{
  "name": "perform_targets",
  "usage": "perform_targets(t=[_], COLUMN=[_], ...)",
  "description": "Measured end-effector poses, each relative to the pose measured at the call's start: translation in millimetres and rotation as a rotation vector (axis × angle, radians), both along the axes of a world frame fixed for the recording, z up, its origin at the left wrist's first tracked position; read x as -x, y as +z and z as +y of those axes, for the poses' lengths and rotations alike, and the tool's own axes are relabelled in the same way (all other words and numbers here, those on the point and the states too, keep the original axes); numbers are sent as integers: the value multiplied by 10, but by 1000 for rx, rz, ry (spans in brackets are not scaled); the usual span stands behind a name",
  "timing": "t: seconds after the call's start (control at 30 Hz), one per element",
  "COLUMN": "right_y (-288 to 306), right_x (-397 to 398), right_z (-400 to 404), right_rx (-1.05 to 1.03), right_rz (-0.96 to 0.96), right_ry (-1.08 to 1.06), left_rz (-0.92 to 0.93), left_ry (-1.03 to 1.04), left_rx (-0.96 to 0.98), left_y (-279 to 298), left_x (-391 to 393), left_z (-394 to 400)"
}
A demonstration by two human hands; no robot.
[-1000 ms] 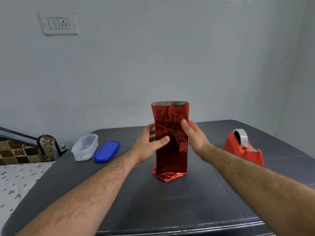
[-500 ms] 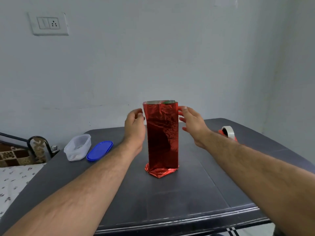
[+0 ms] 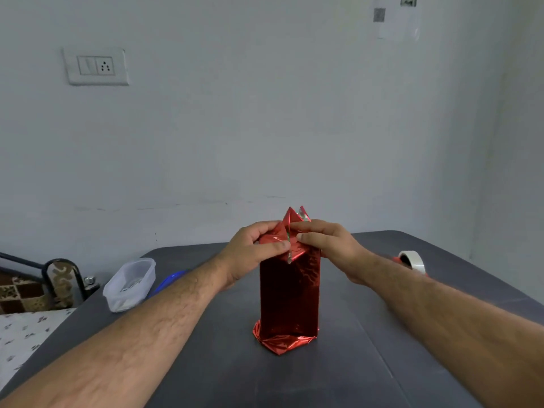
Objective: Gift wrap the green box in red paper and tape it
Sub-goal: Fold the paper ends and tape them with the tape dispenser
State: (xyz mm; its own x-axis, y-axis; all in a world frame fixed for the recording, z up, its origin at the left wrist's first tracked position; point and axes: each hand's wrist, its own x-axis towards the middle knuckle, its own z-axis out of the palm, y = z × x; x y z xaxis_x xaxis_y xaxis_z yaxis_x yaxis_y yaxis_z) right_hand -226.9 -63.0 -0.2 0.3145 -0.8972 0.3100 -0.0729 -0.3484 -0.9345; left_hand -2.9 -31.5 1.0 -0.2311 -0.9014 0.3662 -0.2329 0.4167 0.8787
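A tall box wrapped in shiny red paper [image 3: 290,295] stands upright in the middle of the dark table [image 3: 294,378]. Its bottom end is folded and crumpled against the tabletop. At the top, my left hand [image 3: 253,248] and my right hand [image 3: 326,245] pinch the paper's side flaps inward, thumbs nearly meeting. A pointed red flap sticks up behind my fingers. A sliver of the green box [image 3: 289,237] shows between the flaps. The tape roll [image 3: 413,260] on its red dispenser sits at the right, partly hidden by my right forearm.
A clear plastic container [image 3: 131,282] stands at the table's left, with a blue lid [image 3: 169,282] beside it, mostly hidden by my left forearm. A bed with a patterned sheet [image 3: 26,334] lies past the table's left edge. The wall stands close behind.
My hands rose from the box's sides to its top and folded the open paper end inward, leaving pointed flaps. The view tilted slightly.
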Motion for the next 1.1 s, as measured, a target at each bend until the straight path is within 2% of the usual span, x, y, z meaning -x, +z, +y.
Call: perform_targets(t=[0.23, 0.33, 0.43, 0.5, 0.7, 0.77, 0.9, 1.1], right_y=[-19, 0, -13, -23, 10, 15, 35, 2], right_x=[-4, -5, -34, -43, -22, 0, 13, -8], right_z=[-129, -136, -153, -159, -171, -209, -218, -212], right_rx=[65, 60, 37, 42, 70, 60, 49, 110], right_rz=[4, 29, 103, 138, 207, 245, 284, 313], right_ry=[40, 79, 81, 73, 72, 57, 59, 50], left_rz=[-157, 0, 204, 234, 26, -47, -304, -361], left_ry=[-40, 9, 218, 271, 59, 50, 81, 95], left_rx=[32, 83, 240, 270, 153, 147, 149, 133], left_y=[30, -16, -147, -196, -99, -40, 39, -1], left_x=[-51, -64, -84, -96, -156, -168, -208, -182], left_z=[-111, -86, -120, -143, -126, -168, -289, -289])
